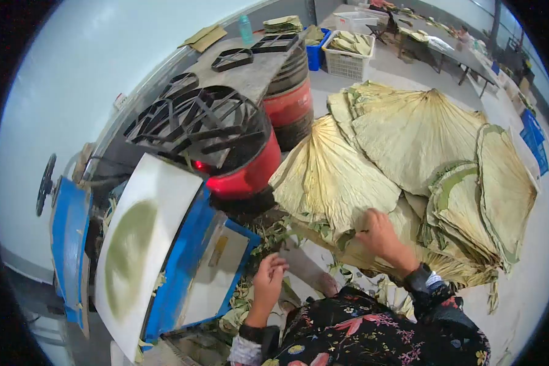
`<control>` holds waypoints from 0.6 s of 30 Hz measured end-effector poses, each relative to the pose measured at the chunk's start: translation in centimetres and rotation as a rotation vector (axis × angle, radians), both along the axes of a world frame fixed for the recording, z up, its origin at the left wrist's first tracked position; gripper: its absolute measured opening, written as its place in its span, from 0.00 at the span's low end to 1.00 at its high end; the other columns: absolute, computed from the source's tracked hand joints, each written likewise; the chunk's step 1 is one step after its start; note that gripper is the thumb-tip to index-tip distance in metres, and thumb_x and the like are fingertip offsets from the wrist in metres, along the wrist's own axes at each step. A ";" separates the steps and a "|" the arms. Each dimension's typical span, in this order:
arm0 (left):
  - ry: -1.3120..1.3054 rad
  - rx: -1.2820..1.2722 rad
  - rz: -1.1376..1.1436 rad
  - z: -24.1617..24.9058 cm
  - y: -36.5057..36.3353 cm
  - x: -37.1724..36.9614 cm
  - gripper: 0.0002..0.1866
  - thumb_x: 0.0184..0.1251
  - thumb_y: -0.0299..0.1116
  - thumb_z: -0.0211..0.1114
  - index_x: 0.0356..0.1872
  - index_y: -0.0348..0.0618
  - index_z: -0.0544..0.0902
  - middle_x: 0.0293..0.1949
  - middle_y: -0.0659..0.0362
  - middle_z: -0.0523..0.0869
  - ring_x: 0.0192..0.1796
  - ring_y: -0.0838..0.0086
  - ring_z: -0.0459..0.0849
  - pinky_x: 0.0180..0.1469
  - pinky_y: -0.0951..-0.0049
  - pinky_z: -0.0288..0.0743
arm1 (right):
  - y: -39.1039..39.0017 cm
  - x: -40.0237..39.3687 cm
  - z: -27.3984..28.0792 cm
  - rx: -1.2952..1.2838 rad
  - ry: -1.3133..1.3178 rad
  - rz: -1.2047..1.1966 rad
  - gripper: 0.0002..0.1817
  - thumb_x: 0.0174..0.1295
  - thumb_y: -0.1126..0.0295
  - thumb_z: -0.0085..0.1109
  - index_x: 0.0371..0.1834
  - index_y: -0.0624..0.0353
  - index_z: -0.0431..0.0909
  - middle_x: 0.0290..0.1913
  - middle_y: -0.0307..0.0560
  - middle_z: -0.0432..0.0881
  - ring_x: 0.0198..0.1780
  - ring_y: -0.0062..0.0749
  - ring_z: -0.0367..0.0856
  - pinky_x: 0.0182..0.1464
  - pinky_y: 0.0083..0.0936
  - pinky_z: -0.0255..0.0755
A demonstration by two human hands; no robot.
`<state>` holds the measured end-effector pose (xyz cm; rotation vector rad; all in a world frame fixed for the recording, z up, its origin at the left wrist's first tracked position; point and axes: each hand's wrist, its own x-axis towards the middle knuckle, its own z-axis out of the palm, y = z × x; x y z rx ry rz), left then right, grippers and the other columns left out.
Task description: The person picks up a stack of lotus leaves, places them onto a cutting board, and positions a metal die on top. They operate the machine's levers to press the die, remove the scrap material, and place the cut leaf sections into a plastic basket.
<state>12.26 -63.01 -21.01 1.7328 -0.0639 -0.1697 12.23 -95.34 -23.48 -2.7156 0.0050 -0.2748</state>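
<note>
My right hand point(382, 236) is at the lower edge of a pale, dried, fan-shaped lotus leaf point(332, 174), its fingers bent and pinching that edge. Around it lies a large pile of similar folded leaves point(418, 131), with green-edged ones stacked at the right. My left hand point(268, 280) hovers above leaf scraps, apart from the pile, its fingers curled in and nothing visible in them. Left of that hand stands a blue-framed machine point(180, 268) with a slanted white panel point(146, 244) bearing a green stain.
Black metal frames point(201, 119) rest on a red drum point(244, 174) ahead, beside a grey table point(226, 70). A white crate point(349, 58) of leaves and a blue crate point(315, 52) stand beyond. Leaf scraps point(238, 305) litter the floor near the machine.
</note>
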 end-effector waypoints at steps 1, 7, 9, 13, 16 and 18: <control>-0.020 -0.001 -0.076 0.2 -1.0 1.4 0.16 0.67 0.23 0.50 0.56 0.33 0.68 0.45 0.51 0.80 0.44 0.70 0.82 0.48 0.73 0.75 | 0.6 -0.2 0.1 -0.038 0.037 0.028 0.36 0.47 0.61 0.67 0.58 0.66 0.63 0.60 0.61 0.65 0.58 0.55 0.65 0.59 0.44 0.62; -0.036 -0.069 -0.234 0.2 -5.4 6.2 0.15 0.67 0.23 0.50 0.54 0.32 0.70 0.43 0.52 0.81 0.42 0.70 0.82 0.46 0.73 0.75 | 0.2 -1.9 5.7 -0.053 0.119 0.009 0.35 0.50 0.59 0.64 0.60 0.63 0.63 0.63 0.58 0.64 0.64 0.52 0.61 0.64 0.41 0.59; 0.045 -0.140 -0.294 -0.9 -6.3 6.2 0.15 0.67 0.24 0.50 0.53 0.32 0.70 0.42 0.52 0.81 0.41 0.69 0.82 0.46 0.70 0.75 | -1.4 -3.3 8.7 -0.082 0.035 -0.133 0.35 0.50 0.60 0.65 0.60 0.63 0.63 0.63 0.57 0.64 0.64 0.51 0.61 0.65 0.41 0.58; 0.207 -0.089 -0.459 -3.3 -8.1 6.2 0.14 0.68 0.24 0.49 0.53 0.31 0.70 0.42 0.50 0.80 0.43 0.68 0.81 0.47 0.68 0.74 | -7.5 -8.3 11.6 -0.108 -0.132 -0.524 0.36 0.48 0.64 0.67 0.59 0.64 0.63 0.62 0.59 0.65 0.64 0.53 0.62 0.64 0.41 0.58; 0.119 -0.008 -0.592 -1.4 -9.9 6.1 0.15 0.68 0.24 0.49 0.54 0.31 0.69 0.43 0.49 0.80 0.44 0.68 0.81 0.48 0.68 0.74 | -16.0 -13.8 11.5 -0.180 -0.265 -0.799 0.37 0.49 0.64 0.68 0.60 0.68 0.61 0.60 0.65 0.65 0.62 0.57 0.63 0.63 0.41 0.59; 0.052 0.038 -0.666 -0.8 -10.9 6.3 0.16 0.68 0.23 0.51 0.55 0.31 0.68 0.45 0.48 0.79 0.45 0.67 0.81 0.50 0.68 0.74 | -22.4 -17.2 12.0 -0.149 -0.320 -1.006 0.37 0.51 0.63 0.67 0.59 0.71 0.60 0.59 0.68 0.66 0.60 0.58 0.65 0.62 0.40 0.61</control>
